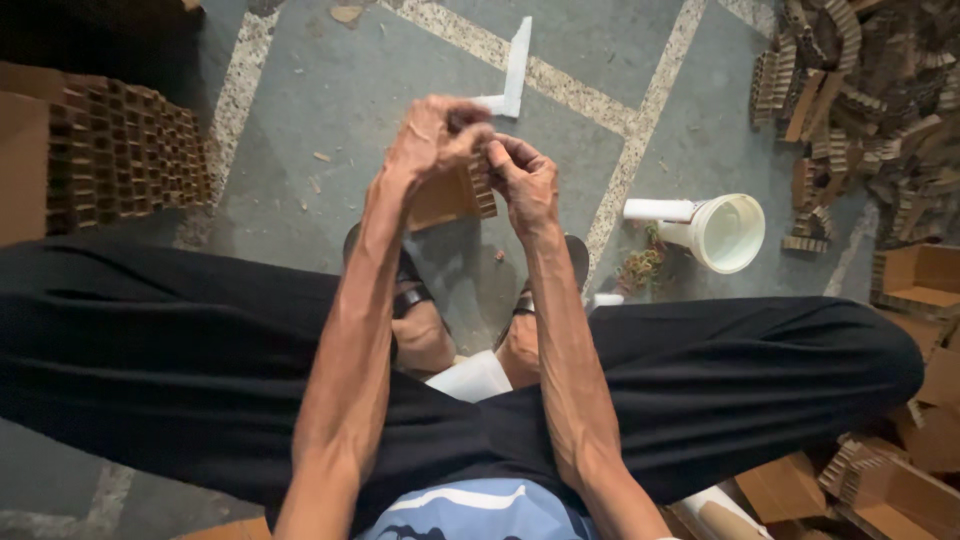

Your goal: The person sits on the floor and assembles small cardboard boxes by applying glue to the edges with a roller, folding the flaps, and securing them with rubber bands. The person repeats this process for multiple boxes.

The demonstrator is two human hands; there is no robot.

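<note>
Left hand [432,135], right hand [522,175]: each grip pinching notched cardboard strip bundle [452,195] between them.

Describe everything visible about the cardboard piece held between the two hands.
The cardboard piece is brown, flat on its face, with a notched, slotted right edge. It is held tilted above the grey floor, over the person's sandalled feet. The left hand grips its top from above; the right hand pinches the slotted edge. Much of it is hidden by fingers.
</note>
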